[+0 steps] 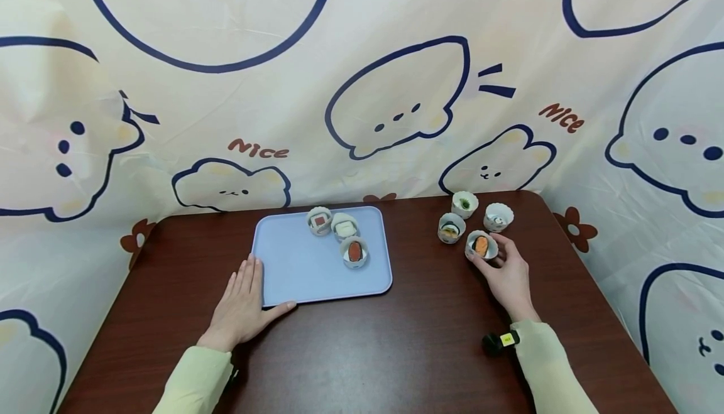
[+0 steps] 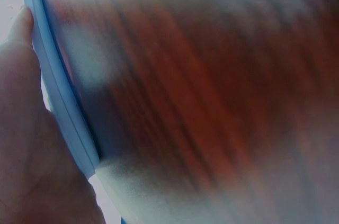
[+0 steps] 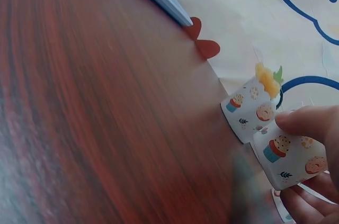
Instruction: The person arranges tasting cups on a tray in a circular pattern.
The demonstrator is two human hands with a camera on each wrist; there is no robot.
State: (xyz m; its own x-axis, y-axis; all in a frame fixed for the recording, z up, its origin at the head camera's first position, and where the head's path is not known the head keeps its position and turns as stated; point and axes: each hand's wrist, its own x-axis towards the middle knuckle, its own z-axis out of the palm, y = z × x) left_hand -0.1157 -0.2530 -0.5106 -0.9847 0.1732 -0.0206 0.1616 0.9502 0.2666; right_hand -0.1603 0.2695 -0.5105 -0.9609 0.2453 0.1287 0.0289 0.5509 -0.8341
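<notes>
My right hand [image 1: 510,277] pinches a paper cup [image 1: 481,246] with an orange-topped sushi piece in it, thumb on one side and fingers on the other. In the right wrist view that cup [image 3: 291,152] shows cupcake and donut prints. Three more cups stand close behind it: one with green filling [image 1: 465,204], one with whitish filling [image 1: 498,217] and one with a yellowish piece [image 1: 450,228]. My left hand [image 1: 240,304] lies with straight fingers along the left edge of a light blue tray [image 1: 300,269], thumb at its front edge.
On the tray stand three cups: one with a reddish square [image 1: 319,220], one with a white piece [image 1: 345,226] and one with a red-topped piece [image 1: 354,252]. The dark wooden table [image 1: 362,357] meets a printed cloth [image 1: 362,87] at the back and sides.
</notes>
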